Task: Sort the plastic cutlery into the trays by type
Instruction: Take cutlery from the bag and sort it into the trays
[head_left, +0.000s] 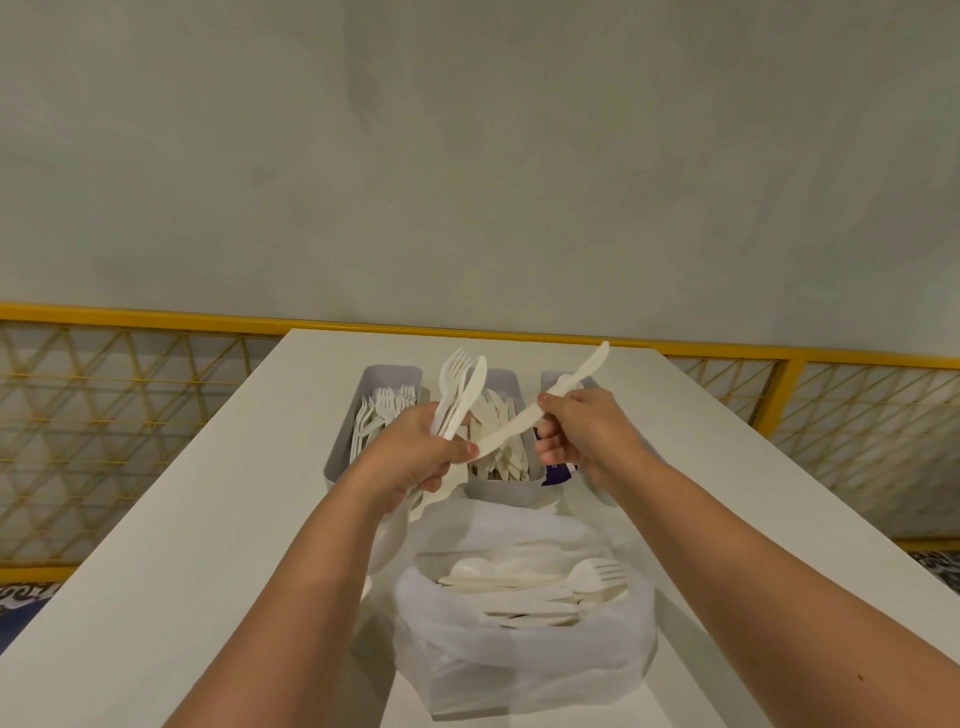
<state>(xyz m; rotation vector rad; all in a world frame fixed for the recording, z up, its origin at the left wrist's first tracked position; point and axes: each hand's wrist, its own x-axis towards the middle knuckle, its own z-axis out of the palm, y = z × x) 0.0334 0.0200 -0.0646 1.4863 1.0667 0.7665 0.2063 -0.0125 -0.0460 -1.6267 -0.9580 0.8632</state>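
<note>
left hand grips a mixed bunch; right hand pinches a knife above the knife tray. risk: both hands share the knife, so pulling may spill the bunch.

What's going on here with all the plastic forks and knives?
A person is sorting white plastic cutlery at a white table. The left hand holds a bunch with forks and a knife sticking up. The right hand grips one knife, whose handle end the left hand's fingers also touch. Behind the hands stand three grey trays: the left tray holds forks, the middle tray holds knives, and the right tray is mostly hidden. A plastic bag of unsorted cutlery sits nearest.
</note>
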